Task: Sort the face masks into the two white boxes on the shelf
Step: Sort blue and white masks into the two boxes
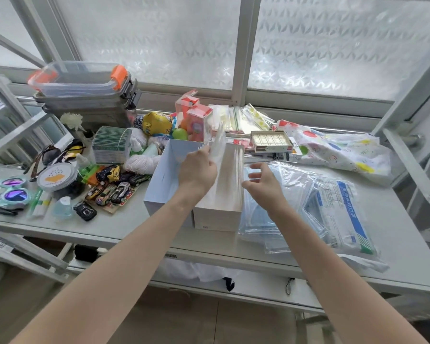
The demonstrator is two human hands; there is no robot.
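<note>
Two white boxes stand side by side at the middle of the shelf: the left box looks nearly empty, the right box holds several upright white wrapped masks. My left hand is above both boxes, shut on a white wrapped mask that stands upright over the right box. My right hand hovers open, fingers spread, over a loose pile of blue masks in clear wrappers just right of the boxes.
Toy cars, sunglasses, a round tub and stacked clear bins crowd the left. Small cartons, zip bags and a patterned cloth lie behind. A printed mask packet lies at right.
</note>
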